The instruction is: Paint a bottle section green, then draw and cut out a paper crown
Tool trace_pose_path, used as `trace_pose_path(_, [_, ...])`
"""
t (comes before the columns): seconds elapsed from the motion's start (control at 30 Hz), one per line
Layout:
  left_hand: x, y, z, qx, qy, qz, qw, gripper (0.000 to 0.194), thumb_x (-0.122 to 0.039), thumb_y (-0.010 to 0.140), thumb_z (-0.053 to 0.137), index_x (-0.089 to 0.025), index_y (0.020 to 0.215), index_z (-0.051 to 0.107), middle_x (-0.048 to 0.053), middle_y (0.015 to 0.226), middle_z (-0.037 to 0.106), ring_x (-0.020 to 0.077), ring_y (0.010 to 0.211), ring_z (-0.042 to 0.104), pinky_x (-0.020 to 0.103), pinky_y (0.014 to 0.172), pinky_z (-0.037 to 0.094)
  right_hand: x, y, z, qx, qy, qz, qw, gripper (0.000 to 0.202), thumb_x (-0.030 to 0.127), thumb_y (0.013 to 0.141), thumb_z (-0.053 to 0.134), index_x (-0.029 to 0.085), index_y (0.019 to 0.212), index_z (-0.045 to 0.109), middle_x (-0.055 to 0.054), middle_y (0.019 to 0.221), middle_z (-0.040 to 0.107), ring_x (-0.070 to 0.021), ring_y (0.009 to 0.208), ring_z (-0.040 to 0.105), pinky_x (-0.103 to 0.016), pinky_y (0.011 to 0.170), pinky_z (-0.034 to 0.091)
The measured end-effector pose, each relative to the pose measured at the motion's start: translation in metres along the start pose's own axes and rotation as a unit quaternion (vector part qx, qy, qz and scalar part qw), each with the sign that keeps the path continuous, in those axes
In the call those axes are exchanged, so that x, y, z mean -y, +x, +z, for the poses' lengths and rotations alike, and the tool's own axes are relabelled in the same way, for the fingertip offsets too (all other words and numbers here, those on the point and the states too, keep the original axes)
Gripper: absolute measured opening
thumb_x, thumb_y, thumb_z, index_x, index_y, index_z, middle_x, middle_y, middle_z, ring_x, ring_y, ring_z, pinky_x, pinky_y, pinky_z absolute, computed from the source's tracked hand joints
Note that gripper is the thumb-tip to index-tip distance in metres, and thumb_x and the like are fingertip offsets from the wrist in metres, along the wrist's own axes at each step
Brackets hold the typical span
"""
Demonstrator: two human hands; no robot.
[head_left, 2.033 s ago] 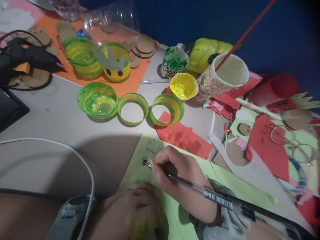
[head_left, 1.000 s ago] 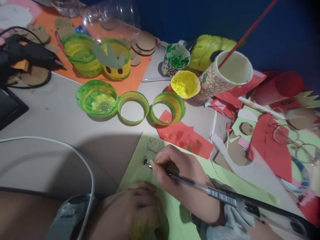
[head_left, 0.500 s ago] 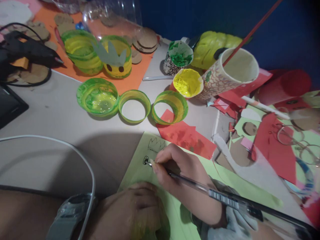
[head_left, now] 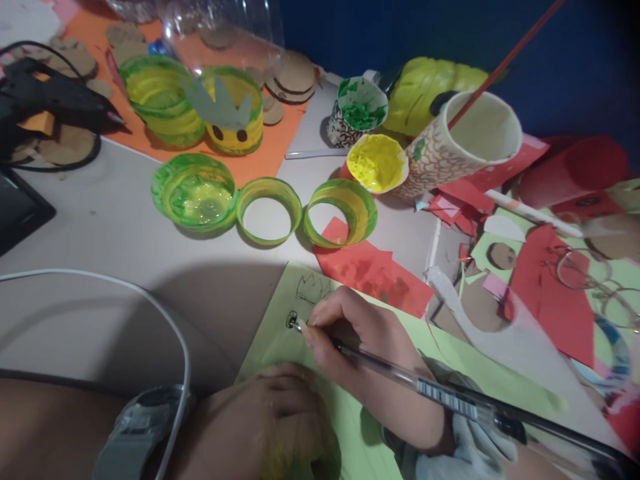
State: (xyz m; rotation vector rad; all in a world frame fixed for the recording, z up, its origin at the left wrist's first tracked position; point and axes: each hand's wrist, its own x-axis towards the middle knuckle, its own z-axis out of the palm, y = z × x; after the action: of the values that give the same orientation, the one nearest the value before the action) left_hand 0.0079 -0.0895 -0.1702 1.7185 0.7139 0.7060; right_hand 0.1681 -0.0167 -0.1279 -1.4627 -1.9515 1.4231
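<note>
Pen [head_left: 445, 397]: tip at oval [head_left: 291, 319], as before
Right hand [head_left: 375, 330]: gripping pen
Left hand [head_left: 273, 417]: on paper [head_left: 267, 347], grip unclear
Cable [head_left: 187, 363]: lower left, across watch [head_left: 131, 430]

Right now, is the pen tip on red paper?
No, the pen tip is at the oval sketch on the green sheet.

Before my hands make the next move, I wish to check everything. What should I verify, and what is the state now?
1. Pen gripped in the right hand: ok.
2. Pen tip at the small drawn oval: ok.
3. Left hand over the green paper: ok.
4. Left hand free of stains: not ok, yellow-green marks show on it.
5. White cable apart from the grey wristband: cannot tell, it crosses in front of it in this view.
6. Yellow paint apart from the green paper: ok.
</note>
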Motion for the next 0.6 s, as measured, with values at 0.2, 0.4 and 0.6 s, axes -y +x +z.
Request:
trace_pose_path(0.2, [0.0010, 0.0019, -0.0004, 0.005, 0.006, 0.009, 1.000, 0.048, -0.048, 0.098, 0.027, -0.019, 0.083, 0.062, 0.001, 0.079, 0.064, 0.0144, 0.080, 0.056, 0.023, 0.075, 0.046, -0.0007, 0.0000, -0.0005, 0.003, 0.006, -0.004, 1.000, 0.014, 0.027, 0.090, 0.053, 0.023, 0.079, 0.044, 0.005, 0.072, 0.057, -0.0085, 0.059, 0.054, -0.021, 0.053, 0.043])
trace_pose_path(0.4, [-0.0049, 0.0041, -0.0027, 0.001, 0.014, 0.005, 1.000, 0.051, -0.048, 0.099, 0.025, -0.019, 0.078, 0.062, 0.001, 0.075, 0.063, 0.0147, 0.077, 0.056, 0.024, 0.073, 0.046, 0.0004, -0.0005, -0.0006, 0.009, -0.001, 0.001, 1.000, 0.015, 0.027, 0.090, 0.051, 0.022, 0.078, 0.045, 0.004, 0.072, 0.058, -0.0097, 0.060, 0.055, -0.022, 0.054, 0.043])
trace_pose_path(0.6, [-0.0065, 0.0056, -0.0083, 0.011, 0.014, 0.017, 1.000, 0.047, -0.044, 0.099, 0.026, -0.018, 0.081, 0.062, 0.001, 0.073, 0.062, 0.0142, 0.074, 0.056, 0.023, 0.074, 0.047, 0.0000, -0.0001, 0.0000, 0.006, 0.000, 0.003, 1.000, 0.016, 0.029, 0.090, 0.053, 0.022, 0.077, 0.045, 0.003, 0.072, 0.059, -0.0107, 0.060, 0.056, -0.023, 0.053, 0.044])
